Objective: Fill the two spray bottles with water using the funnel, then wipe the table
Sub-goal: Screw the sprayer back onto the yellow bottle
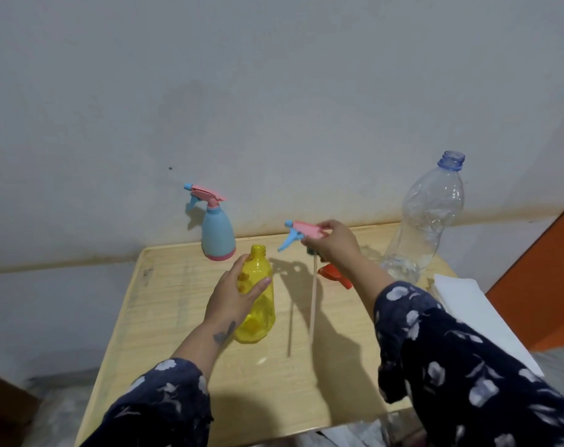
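Spray bottles, two: the yellow bottle point(258, 298) stands uncapped at the centre of the wooden table point(164, 317); the blue bottle point(218, 235), trigger head on, stands at 11 o'clock from it by the wall. Largest item: the clear water bottle point(425, 221), open-mouthed and mostly empty, with some water low down, at 2 o'clock. White folded cloth or paper point(467, 301) lies at 3 o'clock on the table's edge. Left hand point(234, 298) is wrapped around the yellow bottle's side, steadying it. Right hand point(335, 241) is pinched closed on the pink-and-blue spray head point(301, 232), held above the table at 1 o'clock, its dip tube point(313, 298) hanging free, clear of the bottle. Orange funnel point(334, 274) lies on its side beneath that hand. Step, as judged: uncapping before filling. Advice: lay the head flat, tube away from the edge; seat the funnel squarely in the neck; keep the left hand bracing; pour slowly.
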Demonstrator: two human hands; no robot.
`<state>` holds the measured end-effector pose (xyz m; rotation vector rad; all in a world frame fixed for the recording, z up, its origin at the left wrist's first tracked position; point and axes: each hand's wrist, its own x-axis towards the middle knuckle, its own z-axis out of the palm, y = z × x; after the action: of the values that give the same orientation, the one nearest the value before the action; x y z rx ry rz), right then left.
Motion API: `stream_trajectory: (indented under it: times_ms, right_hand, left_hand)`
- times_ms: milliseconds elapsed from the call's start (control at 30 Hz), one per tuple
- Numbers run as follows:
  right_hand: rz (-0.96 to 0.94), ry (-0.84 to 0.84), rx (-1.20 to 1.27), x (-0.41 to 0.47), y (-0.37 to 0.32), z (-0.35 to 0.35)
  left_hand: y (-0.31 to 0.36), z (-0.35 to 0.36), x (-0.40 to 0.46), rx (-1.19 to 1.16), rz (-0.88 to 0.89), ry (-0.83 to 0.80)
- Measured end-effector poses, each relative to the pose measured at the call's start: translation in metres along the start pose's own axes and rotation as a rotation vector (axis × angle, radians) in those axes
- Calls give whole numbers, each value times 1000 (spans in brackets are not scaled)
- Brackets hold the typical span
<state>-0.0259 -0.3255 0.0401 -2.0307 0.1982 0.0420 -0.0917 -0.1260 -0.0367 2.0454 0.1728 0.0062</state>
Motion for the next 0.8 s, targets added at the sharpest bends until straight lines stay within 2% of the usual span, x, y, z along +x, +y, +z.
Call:
stream_trajectory:
  times_ms: [167, 300, 500, 667, 800]
  right_hand:
    - [-150, 144, 211, -1, -73, -21]
    - [-257, 278, 226, 3, -104, -27]
    - [-355, 400, 211, 2, -130, -35]
    - [-424, 428, 197, -6, -140, -36]
    - [-426, 382, 215, -19, -129, -23]
  left_hand:
    - [11, 4, -6, 55, 8, -105]
    - [18, 6, -8, 63, 68, -144]
    - [36, 1, -12, 91, 107, -110]
    - [44, -2, -13, 91, 131, -96]
    - [56, -4, -10, 52, 141, -77]
